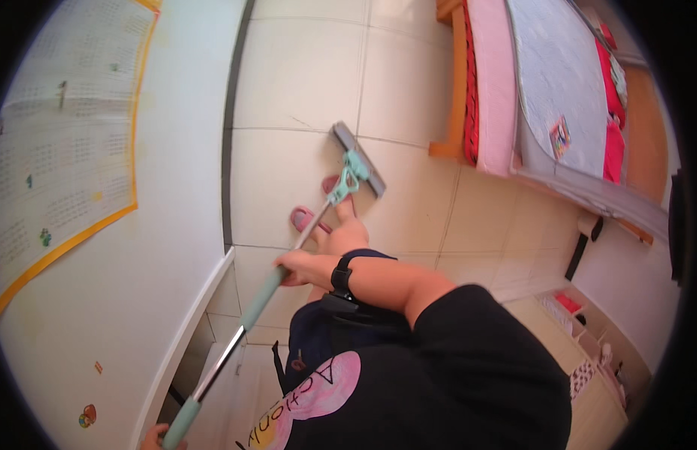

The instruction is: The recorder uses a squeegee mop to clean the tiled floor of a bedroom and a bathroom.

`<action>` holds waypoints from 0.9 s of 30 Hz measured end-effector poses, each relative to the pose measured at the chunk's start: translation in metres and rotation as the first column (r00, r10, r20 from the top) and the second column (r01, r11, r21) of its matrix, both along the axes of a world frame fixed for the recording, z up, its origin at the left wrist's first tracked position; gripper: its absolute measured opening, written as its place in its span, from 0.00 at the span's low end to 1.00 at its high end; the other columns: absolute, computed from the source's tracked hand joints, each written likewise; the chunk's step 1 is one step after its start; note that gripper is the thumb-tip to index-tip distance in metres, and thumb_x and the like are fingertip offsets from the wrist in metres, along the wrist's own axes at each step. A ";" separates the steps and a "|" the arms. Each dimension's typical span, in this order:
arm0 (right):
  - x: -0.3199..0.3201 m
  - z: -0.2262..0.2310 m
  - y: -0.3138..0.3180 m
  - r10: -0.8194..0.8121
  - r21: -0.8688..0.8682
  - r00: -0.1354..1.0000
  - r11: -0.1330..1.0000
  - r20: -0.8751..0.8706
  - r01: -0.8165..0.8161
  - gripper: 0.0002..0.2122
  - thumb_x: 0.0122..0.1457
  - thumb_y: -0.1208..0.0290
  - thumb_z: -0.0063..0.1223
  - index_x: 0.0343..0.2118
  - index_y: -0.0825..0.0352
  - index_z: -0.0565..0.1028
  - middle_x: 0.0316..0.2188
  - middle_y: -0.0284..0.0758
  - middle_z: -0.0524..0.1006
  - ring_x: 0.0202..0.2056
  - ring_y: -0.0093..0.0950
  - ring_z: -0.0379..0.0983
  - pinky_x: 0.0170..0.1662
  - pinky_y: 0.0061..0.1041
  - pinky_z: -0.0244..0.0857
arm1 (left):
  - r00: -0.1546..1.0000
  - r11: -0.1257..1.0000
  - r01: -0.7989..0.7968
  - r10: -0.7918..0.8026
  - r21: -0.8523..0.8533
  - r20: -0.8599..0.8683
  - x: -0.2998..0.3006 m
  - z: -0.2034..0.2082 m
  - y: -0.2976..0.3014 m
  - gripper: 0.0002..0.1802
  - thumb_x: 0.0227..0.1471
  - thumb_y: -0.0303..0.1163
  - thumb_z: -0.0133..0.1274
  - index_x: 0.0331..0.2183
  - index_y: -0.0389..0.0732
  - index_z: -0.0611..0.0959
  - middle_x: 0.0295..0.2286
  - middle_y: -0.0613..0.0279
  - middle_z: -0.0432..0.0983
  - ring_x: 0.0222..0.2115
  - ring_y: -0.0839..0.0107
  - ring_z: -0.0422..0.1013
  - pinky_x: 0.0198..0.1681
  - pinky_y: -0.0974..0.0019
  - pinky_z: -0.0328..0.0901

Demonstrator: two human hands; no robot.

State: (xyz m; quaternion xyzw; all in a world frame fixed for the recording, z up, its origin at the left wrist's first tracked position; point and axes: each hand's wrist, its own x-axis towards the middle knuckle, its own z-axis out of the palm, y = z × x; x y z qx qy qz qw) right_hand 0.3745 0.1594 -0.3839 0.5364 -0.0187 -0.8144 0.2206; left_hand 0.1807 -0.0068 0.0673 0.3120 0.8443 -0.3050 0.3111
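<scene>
A sponge mop (266,296) runs slantwise from the lower left up to the middle of the view. Its grey, bar-shaped head (369,171) rests on the tiled floor, joined to the metal pole by a mint-green bracket. My right hand (292,267) is closed around the pole near the upper end of its middle green grip. At the lower left edge, my left hand (162,438) grips the green end of the handle; only part of that hand shows. Pink slippers (309,218) are on my feet, just behind the mop head.
To the left stands a white wall (191,97) with a dark baseboard and a yellow-edged poster (71,150). A wooden-framed bed (547,82) with pink and pale blue bedding stands at the upper right. Low shelves (588,330) with small items are at the lower right.
</scene>
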 end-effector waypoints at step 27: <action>0.052 -0.026 0.348 -0.026 0.784 0.981 0.597 -0.193 0.170 0.09 0.57 0.75 0.43 0.35 0.76 0.68 0.31 0.45 0.74 0.32 0.37 0.74 0.36 0.31 0.72 | 0.834 0.752 -0.368 0.007 0.546 0.552 0.161 -0.324 0.284 0.19 0.47 0.41 0.48 0.35 0.35 0.71 0.29 0.45 0.75 0.31 0.50 0.72 0.35 0.53 0.66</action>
